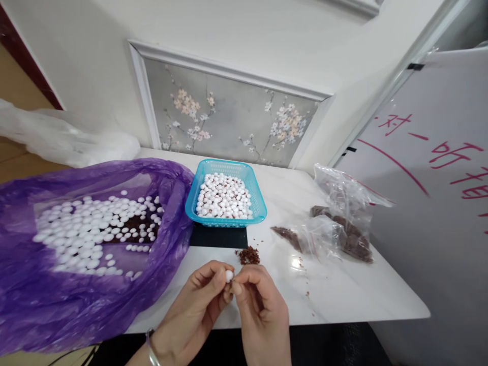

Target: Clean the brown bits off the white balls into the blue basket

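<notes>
My left hand and my right hand meet near the front edge of the white table. Both pinch one small white round seed between their fingertips. Just beyond the seed lies a small pile of reddish-brown husk bits. A blue plastic basket full of white seeds stands on a dark scale behind the pile. To the left, an open purple plastic bag holds many white seeds mixed with brown bits.
A clear plastic bag with brown husks lies at the right of the table. A whiteboard with red writing leans at the far right. Crumpled clear plastic sits at the back left against the wall.
</notes>
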Motion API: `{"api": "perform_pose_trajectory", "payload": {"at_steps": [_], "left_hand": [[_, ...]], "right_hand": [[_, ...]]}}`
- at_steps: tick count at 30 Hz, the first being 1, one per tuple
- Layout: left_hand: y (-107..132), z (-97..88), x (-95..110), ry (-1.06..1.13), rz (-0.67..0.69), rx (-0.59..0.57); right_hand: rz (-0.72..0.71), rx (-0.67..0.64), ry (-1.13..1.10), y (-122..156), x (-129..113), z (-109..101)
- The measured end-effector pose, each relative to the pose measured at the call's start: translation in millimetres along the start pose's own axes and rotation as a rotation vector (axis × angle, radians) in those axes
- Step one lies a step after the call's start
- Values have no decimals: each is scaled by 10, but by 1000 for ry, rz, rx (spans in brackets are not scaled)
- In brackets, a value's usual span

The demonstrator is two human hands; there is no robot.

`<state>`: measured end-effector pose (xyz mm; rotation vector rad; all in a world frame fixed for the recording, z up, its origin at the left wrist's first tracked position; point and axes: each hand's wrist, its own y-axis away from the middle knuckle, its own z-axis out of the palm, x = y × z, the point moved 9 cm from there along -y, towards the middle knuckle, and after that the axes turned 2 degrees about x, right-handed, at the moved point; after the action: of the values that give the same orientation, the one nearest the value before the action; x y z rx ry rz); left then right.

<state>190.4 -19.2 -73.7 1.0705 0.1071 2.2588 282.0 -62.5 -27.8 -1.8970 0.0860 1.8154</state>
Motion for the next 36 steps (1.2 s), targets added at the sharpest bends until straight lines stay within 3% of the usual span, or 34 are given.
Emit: {"api": "perform_pose_trajectory", "payload": {"at_steps": [13,24,31,36], "left_hand": [[32,-109,15,-54,24,25],[47,-140,24,-80,65,47],[53,-201,85,-103,138,152],[26,-206,217,-271,235,161]], "right_hand": [[104,-10,-99,-26,77,38],[64,-11,-51,-23,60,68],[100,-19,66,-70,100,90],[196,-31,49,-79,205,118]]}}
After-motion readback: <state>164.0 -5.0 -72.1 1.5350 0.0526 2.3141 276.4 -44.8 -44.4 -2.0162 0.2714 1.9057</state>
